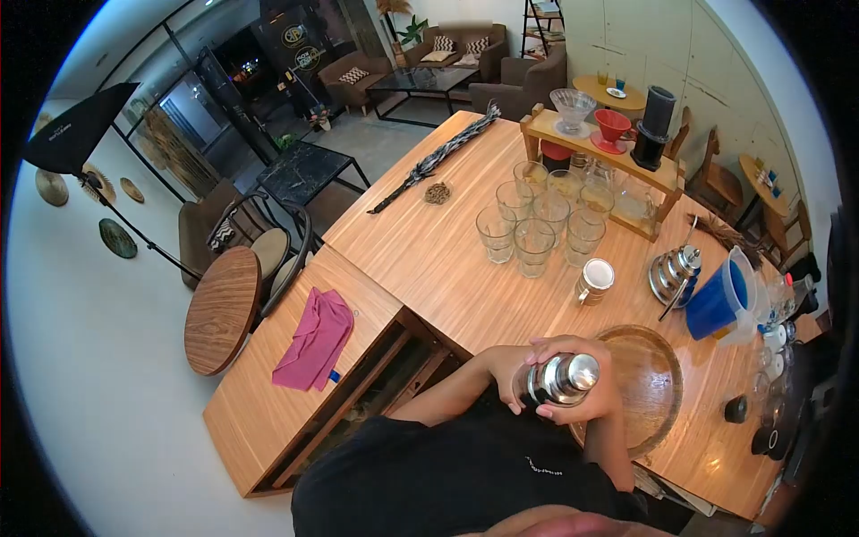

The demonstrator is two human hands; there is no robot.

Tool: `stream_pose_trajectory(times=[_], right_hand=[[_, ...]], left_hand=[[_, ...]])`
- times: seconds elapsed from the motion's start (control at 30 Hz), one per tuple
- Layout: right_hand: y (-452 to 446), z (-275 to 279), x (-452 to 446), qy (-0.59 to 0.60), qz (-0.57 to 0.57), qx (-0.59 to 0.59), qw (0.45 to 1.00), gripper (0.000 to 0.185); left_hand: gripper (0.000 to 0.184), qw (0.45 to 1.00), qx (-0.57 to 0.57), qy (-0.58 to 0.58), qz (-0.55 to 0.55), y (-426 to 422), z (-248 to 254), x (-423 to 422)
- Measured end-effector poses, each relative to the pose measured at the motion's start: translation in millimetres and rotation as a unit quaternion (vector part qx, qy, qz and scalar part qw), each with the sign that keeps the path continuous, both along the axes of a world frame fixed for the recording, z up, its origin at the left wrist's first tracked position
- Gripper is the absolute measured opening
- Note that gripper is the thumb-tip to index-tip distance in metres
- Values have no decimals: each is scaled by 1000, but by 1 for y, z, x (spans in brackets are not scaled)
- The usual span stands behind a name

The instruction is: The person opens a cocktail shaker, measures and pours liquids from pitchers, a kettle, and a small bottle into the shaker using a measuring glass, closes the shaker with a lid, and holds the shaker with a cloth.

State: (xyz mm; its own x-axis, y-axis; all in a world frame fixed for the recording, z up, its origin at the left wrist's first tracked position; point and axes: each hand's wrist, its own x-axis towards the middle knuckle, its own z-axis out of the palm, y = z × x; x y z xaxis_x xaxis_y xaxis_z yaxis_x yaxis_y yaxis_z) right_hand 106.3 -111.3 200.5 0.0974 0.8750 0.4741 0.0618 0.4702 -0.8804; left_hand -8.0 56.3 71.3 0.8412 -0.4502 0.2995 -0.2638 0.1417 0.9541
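Note:
A shiny metal cocktail shaker is held in front of my chest, tilted with its capped top pointing right. My left hand wraps around its body from the left, fingers closed. From the other side, my right hand closes around it too, its fingertips showing below the shaker. Part of the shaker's body is hidden by my hands. Beneath my right forearm lies a round wooden tray on the counter. A white-topped mug stands just beyond my hands.
Several clear glasses stand grouped mid-counter. Behind them is a wooden stand with coffee drippers. A metal kettle and a blue pitcher stand at right. A pink cloth lies on the lower counter at left, near its edge.

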Motion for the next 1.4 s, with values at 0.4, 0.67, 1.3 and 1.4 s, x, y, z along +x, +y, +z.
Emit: stream_pose_trajectory(times=[0.4,0.67,1.3,1.4], right_hand=[[16,4,24,-6,143,18,990,56],[12,6,26,26,175,51,983,56],[-92,-22,34,310,-135,213,917,79],[-145,-50,32,418,-282,178,845,61]], left_hand=[[84,948,-225,21,-223,0,-37,36],[90,816,-488,-220,-218,-60,-39,94],[101,832,-243,28,-497,-75,-1,70],[102,926,-148,30,-346,-58,-3,56]])
